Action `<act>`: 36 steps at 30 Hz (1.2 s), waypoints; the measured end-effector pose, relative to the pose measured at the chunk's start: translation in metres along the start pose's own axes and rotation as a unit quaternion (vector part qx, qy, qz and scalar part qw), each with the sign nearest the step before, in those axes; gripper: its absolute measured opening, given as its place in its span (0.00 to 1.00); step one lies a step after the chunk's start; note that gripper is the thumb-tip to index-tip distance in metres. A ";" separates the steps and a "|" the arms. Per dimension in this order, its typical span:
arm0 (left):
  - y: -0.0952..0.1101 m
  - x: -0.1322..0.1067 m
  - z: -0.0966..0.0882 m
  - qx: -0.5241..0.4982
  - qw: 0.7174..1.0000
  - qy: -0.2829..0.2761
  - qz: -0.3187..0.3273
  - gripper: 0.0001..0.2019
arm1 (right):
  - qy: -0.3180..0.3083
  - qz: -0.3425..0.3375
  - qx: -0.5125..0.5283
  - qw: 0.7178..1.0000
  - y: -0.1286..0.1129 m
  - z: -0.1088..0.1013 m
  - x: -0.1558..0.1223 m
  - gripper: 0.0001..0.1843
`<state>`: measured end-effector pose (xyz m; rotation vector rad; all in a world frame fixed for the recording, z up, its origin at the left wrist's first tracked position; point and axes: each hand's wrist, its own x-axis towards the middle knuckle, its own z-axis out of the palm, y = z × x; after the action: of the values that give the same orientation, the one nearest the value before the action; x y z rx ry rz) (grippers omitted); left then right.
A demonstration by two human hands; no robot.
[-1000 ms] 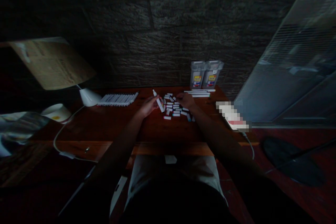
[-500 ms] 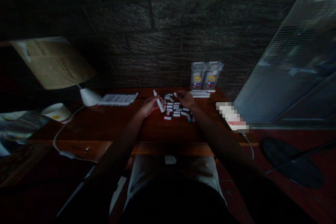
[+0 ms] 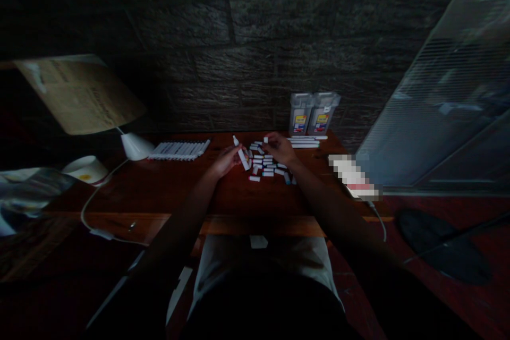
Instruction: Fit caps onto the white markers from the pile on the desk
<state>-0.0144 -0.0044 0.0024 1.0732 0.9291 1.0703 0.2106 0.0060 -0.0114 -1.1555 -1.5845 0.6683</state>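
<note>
My left hand (image 3: 228, 161) is closed around a white marker (image 3: 243, 159), whose uncapped, narrower end points up and away from me. Between the fingertips of my right hand (image 3: 280, 149) is a small white marker cap (image 3: 265, 139), lifted a little above the table. Below and between both hands lies a loose pile of white marker caps (image 3: 268, 173), several with coloured ends. The palm side of my right hand is hidden.
A row of white markers (image 3: 181, 150) lies at the left on the wooden table (image 3: 159, 191). Several more markers (image 3: 305, 145) lie at the right, before two clear plastic cases (image 3: 299, 117). A lamp (image 3: 133, 147), a white roll-like object (image 3: 88, 170) and a blurred-out device (image 3: 353, 176) stand or lie farther out.
My right hand has shifted slightly left and turned, and the cap in its fingers has gone from slanted to more upright. My left hand and the marker are almost unmoved.
</note>
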 end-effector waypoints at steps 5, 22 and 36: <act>0.000 0.000 0.000 0.001 1.000 0.005 -0.001 0.15 | -0.010 0.013 -0.023 1.000 -0.008 -0.002 -0.003 0.10; 0.007 -0.008 0.003 0.091 0.996 -0.007 0.014 0.21 | 0.008 -0.015 0.002 1.000 -0.009 0.000 -0.002 0.14; 0.007 -0.010 0.002 0.125 0.988 -0.077 0.047 0.23 | 0.010 -0.025 -0.032 0.999 -0.017 0.002 -0.008 0.13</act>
<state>-0.0163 -0.0141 0.0107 1.3983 0.9115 0.9479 0.2031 -0.0072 -0.0005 -1.1619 -1.6225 0.5742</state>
